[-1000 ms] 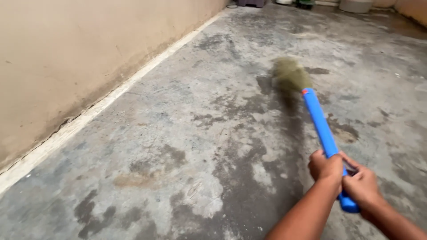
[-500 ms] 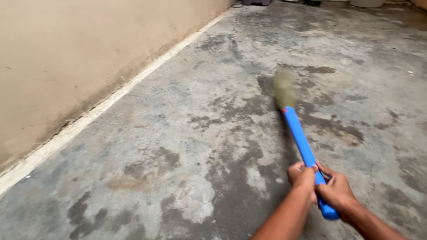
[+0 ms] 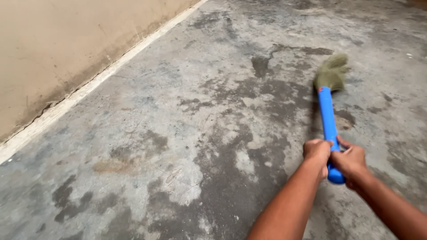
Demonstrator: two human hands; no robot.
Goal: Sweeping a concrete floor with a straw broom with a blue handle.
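Along the left edge stood a beige wall (image 3: 58, 49), stained darker near its foot, where a pale strip (image 3: 89, 86) ran diagonally between it and the floor. No packages, labels or signs showed on the wall or anywhere else in view. Next to the strip spread the concrete floor (image 3: 187, 133), grey and blotched with darker patches, with one brownish smear toward the lower left.

Right of centre, both forearms reached up from the bottom edge. The left hand (image 3: 317, 151) was curled shut around the lower part of the blue handle (image 3: 328, 120), knuckles toward the camera, fingers wrapped out of sight behind the shaft. Just beside it, touching or nearly touching, the right hand (image 3: 351, 161) was also closed on the handle, slightly nearer the rounded blue butt end, which poked out below both fists. A small red mark sat at the handle's top, too small to make out.

From the hands the broom (image 3: 330, 95) slanted away and slightly left to its head. The bristles (image 3: 332, 73), a soft greenish-tan tuft, lay on or just over the floor in the upper right, beside a dark patch; whether they touched the concrete could not be told.
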